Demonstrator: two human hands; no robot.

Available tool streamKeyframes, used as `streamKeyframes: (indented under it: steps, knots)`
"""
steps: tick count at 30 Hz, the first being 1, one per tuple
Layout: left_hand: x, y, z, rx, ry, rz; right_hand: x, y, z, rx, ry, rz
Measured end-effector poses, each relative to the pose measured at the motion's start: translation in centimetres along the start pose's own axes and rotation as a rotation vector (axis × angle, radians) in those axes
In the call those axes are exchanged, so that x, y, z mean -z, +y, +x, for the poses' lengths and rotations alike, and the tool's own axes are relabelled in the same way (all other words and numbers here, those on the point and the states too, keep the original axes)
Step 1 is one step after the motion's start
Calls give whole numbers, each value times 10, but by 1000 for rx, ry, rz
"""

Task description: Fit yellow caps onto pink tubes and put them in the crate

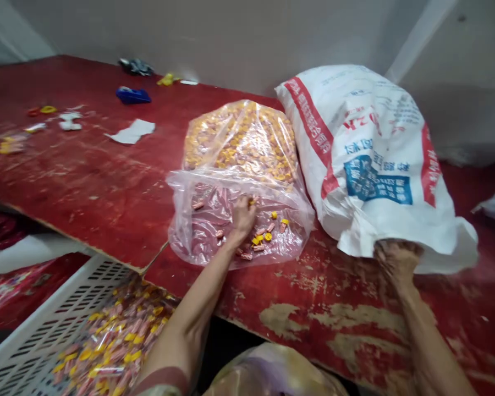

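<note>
My left hand (pixel 244 215) is over the mouth of a clear plastic bag (pixel 181 192), its fingers pinched at a small yellow-capped piece (pixel 251 202). Packed into the far part of that bag are many small yellow and pink pieces (pixel 239 137). A few loose ones (pixel 268 236), pink striped with yellow caps, lie on the near part of the plastic, beside my left wrist. My right hand (pixel 398 257) reaches into the open mouth of a white woven sack (pixel 379 154) with red and blue print. The sack's edge hides those fingers and anything in them.
Below the table's left edge stands a white slotted crate (pixel 78 297) with many yellow and pink pieces. On the worn red table (pixel 91 192) lie a white paper scrap (pixel 132 132), a blue tape dispenser-like object (pixel 132 95) and small bits. A pale wall rises behind.
</note>
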State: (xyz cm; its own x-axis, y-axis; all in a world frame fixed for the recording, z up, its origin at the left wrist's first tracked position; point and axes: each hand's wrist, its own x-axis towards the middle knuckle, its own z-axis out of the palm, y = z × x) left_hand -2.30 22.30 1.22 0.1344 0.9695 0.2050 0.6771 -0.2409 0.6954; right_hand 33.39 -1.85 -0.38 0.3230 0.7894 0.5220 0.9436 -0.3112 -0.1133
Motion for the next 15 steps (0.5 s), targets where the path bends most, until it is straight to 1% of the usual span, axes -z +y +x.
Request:
streamKeyframes:
  steps: [2, 3, 5, 7, 9, 11, 13, 15]
  knots:
    - [10, 1, -32, 43, 51, -299, 17, -16, -32, -51, 48, 179]
    - [14, 5, -50, 84, 32, -465, 26, -28, -45, -63, 53, 301]
    - [18, 20, -88, 165, -102, -749, 41, -53, -63, -39, -2, 497]
    - [18, 41, -127, 218, -284, -952, 51, -79, -71, 55, -110, 575]
    - [14, 61, -157, 243, -426, -1052, 57, -101, -73, 172, -190, 623]
    - [8, 75, -177, 253, -483, -1068, 61, -120, -71, 261, -214, 666]
    - [2, 81, -188, 283, -464, -1070, 62, -133, -69, 319, -220, 693]
    - [-1, 81, -194, 344, -398, -1103, 62, -142, -69, 350, -233, 688]
